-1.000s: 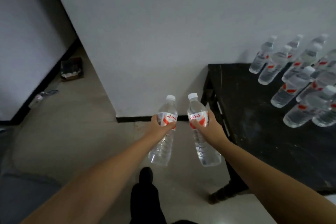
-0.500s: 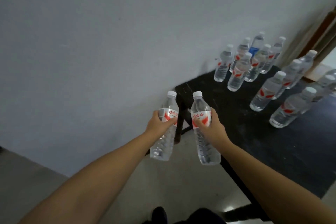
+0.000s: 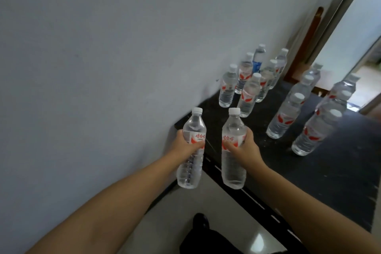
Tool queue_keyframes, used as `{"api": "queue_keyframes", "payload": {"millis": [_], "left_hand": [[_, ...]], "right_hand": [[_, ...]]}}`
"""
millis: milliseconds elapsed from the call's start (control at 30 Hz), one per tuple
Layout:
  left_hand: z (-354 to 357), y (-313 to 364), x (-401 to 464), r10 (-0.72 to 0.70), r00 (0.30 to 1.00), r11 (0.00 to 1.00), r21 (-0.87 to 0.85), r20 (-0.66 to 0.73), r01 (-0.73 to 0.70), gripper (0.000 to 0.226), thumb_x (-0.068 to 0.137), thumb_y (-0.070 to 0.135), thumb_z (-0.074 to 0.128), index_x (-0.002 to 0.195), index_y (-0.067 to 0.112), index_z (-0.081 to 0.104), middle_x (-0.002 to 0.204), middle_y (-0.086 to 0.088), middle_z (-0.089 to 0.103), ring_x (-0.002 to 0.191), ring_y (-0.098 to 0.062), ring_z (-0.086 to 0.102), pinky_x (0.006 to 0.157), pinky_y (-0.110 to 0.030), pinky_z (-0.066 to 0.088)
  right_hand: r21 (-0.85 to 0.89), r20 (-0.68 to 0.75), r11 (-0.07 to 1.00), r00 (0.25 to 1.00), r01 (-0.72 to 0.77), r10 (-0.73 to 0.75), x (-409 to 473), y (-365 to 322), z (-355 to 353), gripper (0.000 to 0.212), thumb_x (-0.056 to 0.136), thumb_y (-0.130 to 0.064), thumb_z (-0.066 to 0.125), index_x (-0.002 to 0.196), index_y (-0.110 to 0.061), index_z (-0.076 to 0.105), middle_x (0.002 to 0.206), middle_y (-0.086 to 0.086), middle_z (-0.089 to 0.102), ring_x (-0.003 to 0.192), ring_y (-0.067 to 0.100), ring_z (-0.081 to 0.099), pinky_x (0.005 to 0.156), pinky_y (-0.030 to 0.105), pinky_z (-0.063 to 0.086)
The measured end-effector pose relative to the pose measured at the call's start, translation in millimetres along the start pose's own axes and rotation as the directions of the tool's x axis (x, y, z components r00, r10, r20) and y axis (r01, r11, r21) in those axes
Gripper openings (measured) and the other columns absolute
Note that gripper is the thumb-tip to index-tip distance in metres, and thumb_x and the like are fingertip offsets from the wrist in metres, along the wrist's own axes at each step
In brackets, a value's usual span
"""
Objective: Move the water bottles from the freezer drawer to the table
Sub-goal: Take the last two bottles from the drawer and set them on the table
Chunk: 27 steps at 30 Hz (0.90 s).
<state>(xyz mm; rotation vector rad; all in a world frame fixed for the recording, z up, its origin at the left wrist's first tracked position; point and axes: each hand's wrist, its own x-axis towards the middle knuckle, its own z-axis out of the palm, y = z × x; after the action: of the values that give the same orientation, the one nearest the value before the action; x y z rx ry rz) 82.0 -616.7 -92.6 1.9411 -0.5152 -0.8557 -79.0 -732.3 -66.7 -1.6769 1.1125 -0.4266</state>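
Two upright bottles (image 3: 190,150), caps up

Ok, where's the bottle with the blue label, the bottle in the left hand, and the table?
Blue-label bottle (image 3: 257,62): head view, on its blue label.
Left-hand bottle (image 3: 194,128): head view, on its clear shoulder above the red label.
Table (image 3: 309,171): head view, on a bare patch of the black top.

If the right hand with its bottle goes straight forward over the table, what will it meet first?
Probably the nearest standing bottle, the front one of the cluster by the wall. It stands just beyond the bottle held in the right hand, with bare black table between. Depth is hard to judge in this single view.
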Motion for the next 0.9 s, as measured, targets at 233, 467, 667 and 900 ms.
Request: {"api": "queue_keyframes", "payload": {"millis": [233,467,667,900], "left_hand": [[11.6,56.5,98.0,0.057,0.998,0.998,0.015,-0.007,-0.057,0.075,0.069,0.024,0.082,0.131,0.016,0.04,0.123,-0.005,0.059,0.113,-0.024,0.058,0.096,-0.035,0.047],[39.4,83.2,169.0,0.108,0.994,0.993,-0.043,-0.009,-0.109,0.071,0.07,0.027,0.082,0.129,0.022,0.042,0.121,-0.002,0.059,0.114,-0.021,0.055,0.101,-0.04,0.045],[61.1,74.3,196.6,0.096,0.995,0.995,-0.036,-0.024,-0.096,0.071,0.068,0.027,0.084,0.126,0.019,0.044,0.121,-0.006,0.062,0.113,-0.024,0.059,0.1,-0.043,0.047],[68.1,72.9,199.7,0.096,0.995,0.993,-0.072,-0.001,-0.096,0.07,0.073,0.008,0.079,0.131,0.011,0.039,0.125,-0.009,0.057,0.116,-0.023,0.055,0.102,-0.036,0.043]], "right_hand": [[0.014,-0.041,0.999,0.998,-0.037,0.037,88.3,-19.3,-2.3,0.077,0.078,-0.028,0.077,0.137,-0.02,0.029,0.128,0.004,0.053,0.116,0.024,0.055,0.091,0.039,0.05],[0.06,-0.077,0.998,0.997,0.007,-0.002,141.2,-16.9,-11.2,0.074,0.077,-0.023,0.078,0.134,-0.019,0.032,0.114,-0.008,0.05,0.105,0.01,0.051,0.089,0.029,0.045],[0.064,-0.064,0.998,0.998,-0.003,0.007,151.0,4.7,-9.2,0.074,0.076,-0.024,0.079,0.133,-0.024,0.032,0.116,-0.009,0.053,0.106,0.007,0.055,0.093,0.027,0.046],[0.064,-0.08,0.998,0.997,-0.013,0.018,157.3,15.4,-12.5,0.075,0.077,-0.022,0.078,0.136,-0.023,0.031,0.119,-0.01,0.051,0.11,0.008,0.052,0.094,0.027,0.045]]}}
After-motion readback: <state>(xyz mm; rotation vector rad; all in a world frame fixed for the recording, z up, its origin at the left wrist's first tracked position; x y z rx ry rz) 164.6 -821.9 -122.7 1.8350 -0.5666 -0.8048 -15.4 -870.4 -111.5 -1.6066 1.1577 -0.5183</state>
